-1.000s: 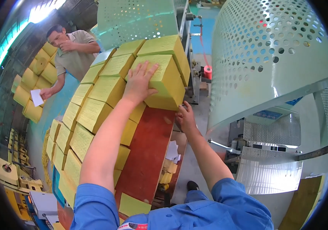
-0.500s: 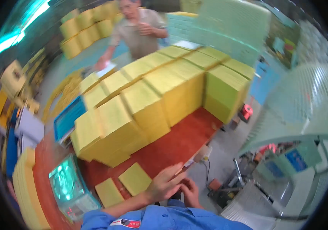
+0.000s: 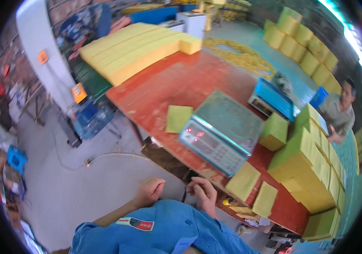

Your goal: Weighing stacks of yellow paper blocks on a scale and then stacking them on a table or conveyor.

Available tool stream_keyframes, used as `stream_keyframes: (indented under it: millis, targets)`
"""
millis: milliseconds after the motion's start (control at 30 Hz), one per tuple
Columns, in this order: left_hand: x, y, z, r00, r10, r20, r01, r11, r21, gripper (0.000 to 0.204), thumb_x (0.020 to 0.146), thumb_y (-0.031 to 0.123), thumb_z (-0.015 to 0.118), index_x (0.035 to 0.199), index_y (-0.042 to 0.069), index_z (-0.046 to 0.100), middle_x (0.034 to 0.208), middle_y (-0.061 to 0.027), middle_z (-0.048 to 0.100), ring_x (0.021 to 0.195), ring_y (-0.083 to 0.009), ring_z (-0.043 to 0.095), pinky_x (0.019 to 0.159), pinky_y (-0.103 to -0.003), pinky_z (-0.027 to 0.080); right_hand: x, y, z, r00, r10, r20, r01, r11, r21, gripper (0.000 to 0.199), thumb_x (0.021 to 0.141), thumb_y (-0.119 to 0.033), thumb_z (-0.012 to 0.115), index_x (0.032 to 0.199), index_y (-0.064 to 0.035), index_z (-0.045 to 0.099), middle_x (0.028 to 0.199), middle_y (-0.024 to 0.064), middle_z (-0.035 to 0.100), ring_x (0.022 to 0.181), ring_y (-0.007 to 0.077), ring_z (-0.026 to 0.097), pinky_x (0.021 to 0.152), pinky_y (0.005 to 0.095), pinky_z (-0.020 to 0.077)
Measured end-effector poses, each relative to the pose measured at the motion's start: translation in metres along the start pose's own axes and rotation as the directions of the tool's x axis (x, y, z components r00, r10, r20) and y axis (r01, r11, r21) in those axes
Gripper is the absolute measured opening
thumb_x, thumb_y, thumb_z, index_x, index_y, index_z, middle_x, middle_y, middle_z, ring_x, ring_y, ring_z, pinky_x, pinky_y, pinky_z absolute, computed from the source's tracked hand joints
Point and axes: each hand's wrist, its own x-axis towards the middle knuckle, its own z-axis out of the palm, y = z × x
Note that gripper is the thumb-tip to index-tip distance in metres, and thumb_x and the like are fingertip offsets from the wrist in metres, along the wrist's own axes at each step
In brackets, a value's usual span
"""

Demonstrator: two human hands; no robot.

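Facing the frame's lower edge, probably for easy reading, a digital weighing scale [image 3: 232,120] sits right of centre on the red table [image 3: 160,89], two flat yellow paper pads [image 3: 243,182] just beside it. Its pan is broad and grey-green, its digits lit red. The left hand [image 3: 149,191] makes a loose fist, nothing visible inside; the right hand [image 3: 203,194] bends near the table's edge, holding what, I cannot tell.

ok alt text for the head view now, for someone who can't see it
The wearer's curled left hand and right hand are near a red table bearing a digital scale and yellow stacks; a co-worker is at far right.
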Motion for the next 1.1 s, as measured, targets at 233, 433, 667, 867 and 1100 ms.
stream_keyframes:
  millis: [233,433,667,867,1100]
  targets:
    - [-0.040,-0.066,-0.121,0.906,-0.272,-0.324,0.318,0.943,0.096,0.008,0.085,0.000,0.063,0.091,0.002,0.067,0.083,-0.0149,0.068,0.072,-0.0292,0.068,0.063,-0.036,0.053,0.068,0.059,0.137,0.924,0.147,0.353,-0.139,0.989,-0.047,0.022,0.095,0.000,0.051,0.113,-0.0014,0.063,0.092,0.0071,0.065,0.081,0.0129,0.062,0.072,0.0251,0.0478]
    - [-0.015,-0.107,-0.146,0.822,-0.337,-0.458,0.420,0.903,0.089,0.008,0.084,0.001,0.065,0.091,0.002,0.068,0.084,-0.0131,0.069,0.071,-0.0271,0.069,0.062,-0.034,0.054,0.141,0.088,0.197,0.823,0.192,0.535,-0.186,0.980,-0.067,0.022,0.096,-0.003,0.054,0.115,-0.0017,0.064,0.093,0.0053,0.066,0.080,0.0113,0.062,0.071,0.0247,0.0484]
    - [0.060,-0.173,-0.175,0.827,-0.332,-0.453,0.433,0.891,0.139,0.008,0.084,0.000,0.065,0.091,0.003,0.069,0.085,-0.0120,0.070,0.077,-0.0252,0.070,0.068,-0.033,0.055,0.258,0.123,0.251,0.866,0.199,0.459,-0.252,0.966,0.055,0.019,0.093,0.000,0.052,0.107,-0.0013,0.065,0.090,0.0076,0.066,0.074,0.0142,0.064,0.065,0.0249,0.0487]
    - [0.163,-0.220,-0.190,0.863,-0.276,-0.424,0.359,0.925,0.128,0.009,0.086,-0.001,0.063,0.094,0.001,0.068,0.086,-0.0126,0.070,0.076,-0.0233,0.070,0.067,-0.032,0.055,0.356,0.080,0.276,0.904,0.121,0.410,-0.171,0.982,0.086,0.017,0.095,0.000,0.052,0.106,-0.0001,0.064,0.091,0.0058,0.063,0.077,0.0120,0.061,0.062,0.0234,0.0477]
    - [0.309,-0.262,-0.193,0.974,-0.132,-0.182,0.135,0.991,0.005,0.008,0.087,-0.001,0.061,0.093,0.000,0.067,0.085,-0.0143,0.069,0.077,-0.0267,0.069,0.070,-0.034,0.054,0.455,0.106,0.261,0.995,-0.059,0.084,0.062,0.998,-0.028,0.026,0.093,0.002,0.053,0.118,-0.0010,0.059,0.097,0.0050,0.061,0.080,0.0106,0.059,0.072,0.0237,0.0490]
